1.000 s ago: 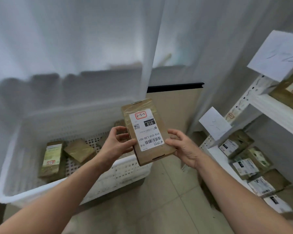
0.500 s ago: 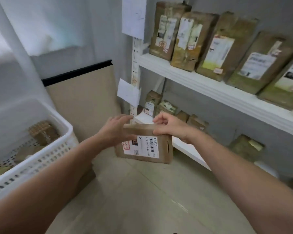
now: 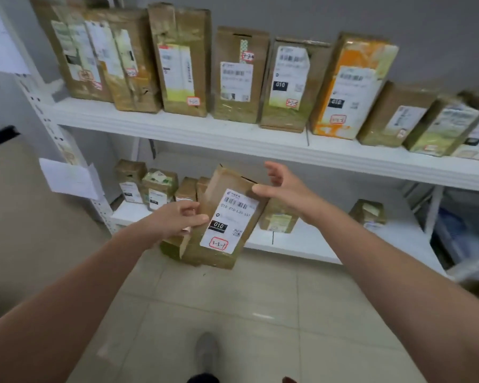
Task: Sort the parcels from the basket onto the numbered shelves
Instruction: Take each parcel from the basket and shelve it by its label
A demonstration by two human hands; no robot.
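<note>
The parcel (image 3: 222, 214) hangs in the air in front of the white shelf unit (image 3: 233, 131), level with its lower board (image 3: 302, 244). On the upper board stands a row of brown boxes (image 3: 239, 76), upright and close together, each with a white label facing out. The lower board carries a few smaller boxes (image 3: 158, 186) at its left end and others further right, partly hidden behind the parcel and the hands. Pale floor tiles (image 3: 233, 299) lie below.

Both forearms reach forward from the bottom corners. The parcel is a brown carton held on end and tilted, label toward the camera. The left hand (image 3: 177, 219) grips its left edge: the thumb lies on the front face beside the label and the fingers curl in at the edge. The right hand (image 3: 284, 186) is at the upper right corner with its fingers straight and spread; only the thumb tip seems to touch the carton.

The label (image 3: 230, 219) shows a barcode, "010", and a red-boxed handwritten "3-3-7" (image 3: 219, 243).
</note>
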